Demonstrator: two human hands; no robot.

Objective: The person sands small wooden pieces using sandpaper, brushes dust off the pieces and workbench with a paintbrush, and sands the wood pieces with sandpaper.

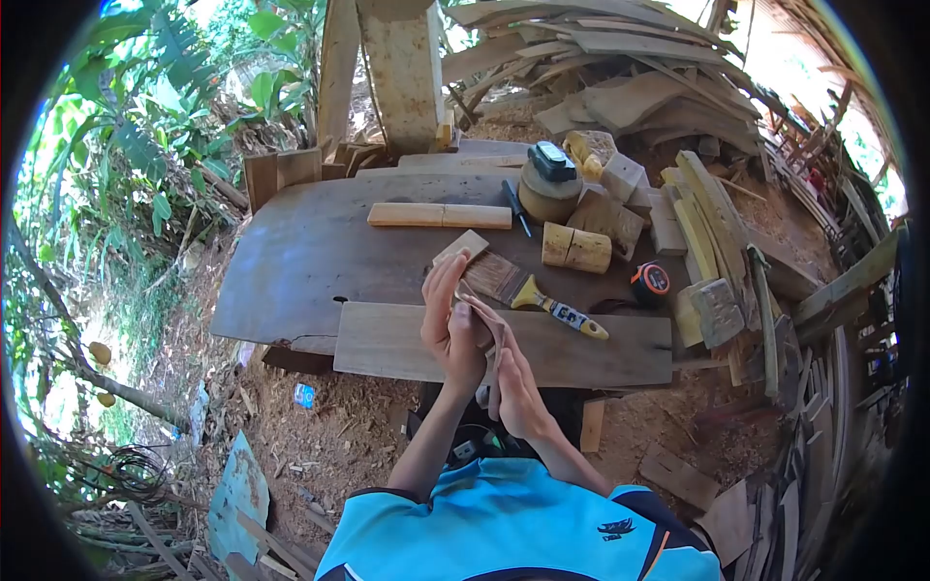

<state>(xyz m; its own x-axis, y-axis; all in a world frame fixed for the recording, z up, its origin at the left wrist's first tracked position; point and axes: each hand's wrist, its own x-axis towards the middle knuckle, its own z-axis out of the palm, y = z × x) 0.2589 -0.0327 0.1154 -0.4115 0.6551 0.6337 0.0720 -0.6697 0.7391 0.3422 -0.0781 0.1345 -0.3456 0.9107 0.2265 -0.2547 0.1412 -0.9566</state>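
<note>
My left hand (449, 324) is raised over the near edge of the workbench, its fingers closed along a small pale wooden piece (462, 244) whose end shows past the fingertips. The rest of that piece is hidden by the hand. Facing it, my right hand (520, 395) presses a folded brownish sheet (496, 334), which looks like sandpaper, between the two palms. Just beyond the hands a wide paintbrush (528, 290) with a yellow handle lies on the bench. Under the hands a flat plank (610, 347) runs along the bench's front edge.
On the dark workbench (291, 252) lie a wooden strip (441, 215), a screwdriver (516, 208), a round wooden block (576, 248), a tape measure (650, 283) and a power tool's battery (551, 162). Offcuts (702, 223) crowd the right end. Stacked boards (630, 58) stand behind.
</note>
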